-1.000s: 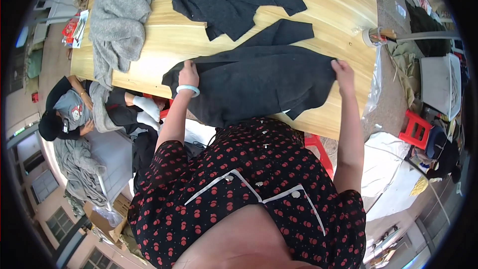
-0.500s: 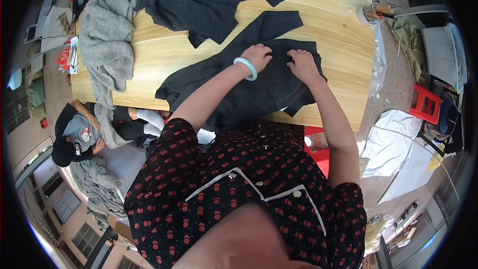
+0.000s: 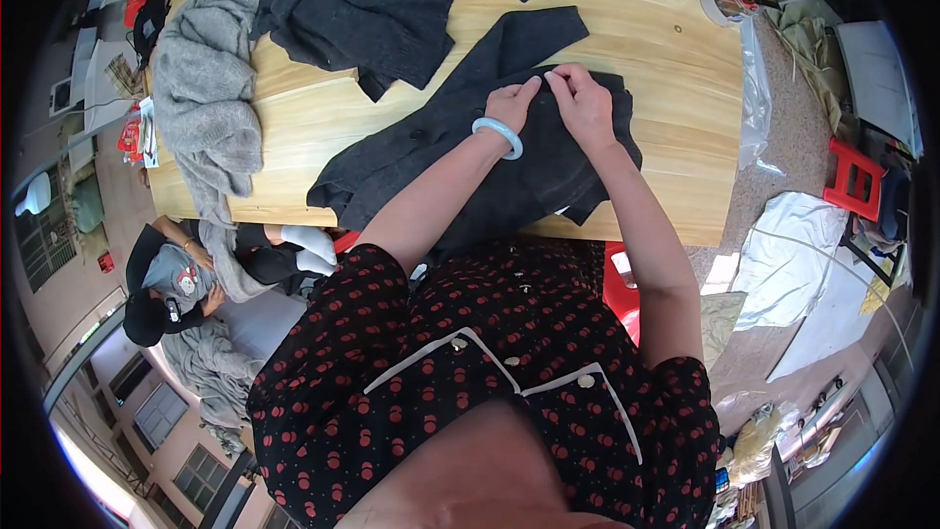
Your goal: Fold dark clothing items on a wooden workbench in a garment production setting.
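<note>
A black knitted garment (image 3: 431, 157) is spread on the wooden table (image 3: 666, 127) in front of me, one sleeve (image 3: 534, 37) stretching away to the upper right. At its far edge my left hand (image 3: 511, 108), below a pale bracelet (image 3: 498, 135), is closed with thumb and fingers pinching the cloth. Beside it my right hand (image 3: 586, 110) pinches the same edge, its fingertips close to the left thumb. Any small thing between the fingertips is too small to make out. Farther off lies a second black garment (image 3: 382, 10).
A grey knitted garment (image 3: 208, 78) lies along the table's left side and hangs over its edge towards a seated person (image 3: 181, 269). A container of tools (image 3: 723, 2) is at the right edge. Right of the table are a red stool (image 3: 854, 176) and white cloth (image 3: 788, 255).
Both hands have moved to the garment's far edge and come closer together, from lying curled on the cloth to pinching it. That edge is now slightly gathered. The view has shifted a little.
</note>
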{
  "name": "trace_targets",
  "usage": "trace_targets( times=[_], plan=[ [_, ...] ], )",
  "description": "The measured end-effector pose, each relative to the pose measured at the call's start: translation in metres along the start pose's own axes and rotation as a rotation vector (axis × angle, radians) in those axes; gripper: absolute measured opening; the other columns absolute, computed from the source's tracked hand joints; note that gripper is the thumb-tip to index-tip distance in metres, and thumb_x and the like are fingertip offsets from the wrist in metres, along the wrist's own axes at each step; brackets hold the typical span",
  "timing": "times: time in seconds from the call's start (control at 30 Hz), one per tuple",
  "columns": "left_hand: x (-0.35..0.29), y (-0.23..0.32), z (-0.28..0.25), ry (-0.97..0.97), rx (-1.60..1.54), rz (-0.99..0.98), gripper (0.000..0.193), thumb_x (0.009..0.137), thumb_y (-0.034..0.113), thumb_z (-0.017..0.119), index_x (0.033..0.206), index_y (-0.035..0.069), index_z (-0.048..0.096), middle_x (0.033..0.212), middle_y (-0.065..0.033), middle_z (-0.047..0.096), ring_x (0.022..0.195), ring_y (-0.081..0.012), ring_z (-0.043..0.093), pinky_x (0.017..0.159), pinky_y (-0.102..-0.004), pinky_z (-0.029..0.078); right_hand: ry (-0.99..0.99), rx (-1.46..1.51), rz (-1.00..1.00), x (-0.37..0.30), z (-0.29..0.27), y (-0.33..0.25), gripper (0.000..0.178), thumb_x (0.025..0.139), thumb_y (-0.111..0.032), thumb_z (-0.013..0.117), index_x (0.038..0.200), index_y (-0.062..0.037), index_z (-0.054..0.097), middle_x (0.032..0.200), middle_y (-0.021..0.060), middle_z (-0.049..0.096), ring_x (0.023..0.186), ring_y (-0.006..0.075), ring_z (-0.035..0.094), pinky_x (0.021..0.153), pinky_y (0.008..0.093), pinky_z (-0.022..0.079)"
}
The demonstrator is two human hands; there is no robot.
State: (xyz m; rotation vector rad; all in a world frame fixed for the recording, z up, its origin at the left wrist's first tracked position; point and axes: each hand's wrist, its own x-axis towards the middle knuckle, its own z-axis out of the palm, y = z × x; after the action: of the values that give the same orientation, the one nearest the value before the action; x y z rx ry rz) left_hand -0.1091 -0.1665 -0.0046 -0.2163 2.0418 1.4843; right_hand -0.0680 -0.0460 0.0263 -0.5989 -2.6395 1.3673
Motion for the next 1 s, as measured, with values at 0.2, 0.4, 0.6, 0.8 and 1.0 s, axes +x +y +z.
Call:
trace_targets(
  times=[0.2,0.4,0.6,0.8,1.0],
  plan=[
    [0.007,-0.009,0.016,-0.244,0.299,-0.028,0.031,0.086,0.025,0.040,0.098,0.003,0.058,0.092,-0.0139,0.060,0.087,-0.0218,0.055,0.076,-0.0293,0.041,-0.010,-0.051,-0.398,-0.019,0.018,-0.011,0.011,0.078,-0.019,0.056,0.083,-0.0090,0.054,0.071,0.0118,0.059,0.061,0.0273,0.058,0.054,0.0338,0.047],
    [0.020,-0.051,0.012,-0.355,0.199,0.021,0.030,0.086,0.024,0.044,0.100,0.001,0.057,0.093,-0.0125,0.060,0.083,-0.0179,0.056,0.073,-0.0273,0.043,0.166,0.078,-0.344,-0.030,0.016,-0.034,0.011,0.079,-0.019,0.055,0.084,-0.0093,0.054,0.065,0.0120,0.058,0.058,0.0286,0.058,0.051,0.0331,0.047],
    [-0.021,0.008,0.017,-0.129,-0.339,-0.373,0.039,0.080,0.033,0.054,0.090,-0.004,0.059,0.084,-0.0103,0.061,0.076,-0.0170,0.056,0.071,-0.0272,0.043,0.123,-0.075,-0.116,-0.007,0.003,0.026,0.013,0.081,-0.020,0.054,0.085,-0.0081,0.056,0.075,0.0127,0.059,0.066,0.0302,0.058,0.056,0.0354,0.046],
    [0.006,-0.001,-0.012,-0.210,0.043,-0.069,0.030,0.081,0.031,0.054,0.076,0.002,0.061,0.073,-0.0041,0.060,0.070,-0.0101,0.054,0.065,-0.0268,0.044,-0.401,0.155,0.217,0.003,-0.033,0.017,0.020,0.079,-0.021,0.057,0.088,-0.0039,0.061,0.080,0.0108,0.061,0.077,0.0189,0.058,0.072,0.0280,0.043],
    [0.032,0.010,-0.021,-0.030,0.651,0.372,0.036,0.071,0.034,0.061,0.090,0.004,0.060,0.092,-0.0155,0.057,0.085,-0.0285,0.055,0.076,-0.0350,0.044,-0.586,0.049,0.054,-0.007,-0.042,0.007,0.024,0.070,-0.021,0.061,0.085,-0.0023,0.059,0.082,0.0139,0.059,0.079,0.0267,0.055,0.072,0.0317,0.042]
  ],
)
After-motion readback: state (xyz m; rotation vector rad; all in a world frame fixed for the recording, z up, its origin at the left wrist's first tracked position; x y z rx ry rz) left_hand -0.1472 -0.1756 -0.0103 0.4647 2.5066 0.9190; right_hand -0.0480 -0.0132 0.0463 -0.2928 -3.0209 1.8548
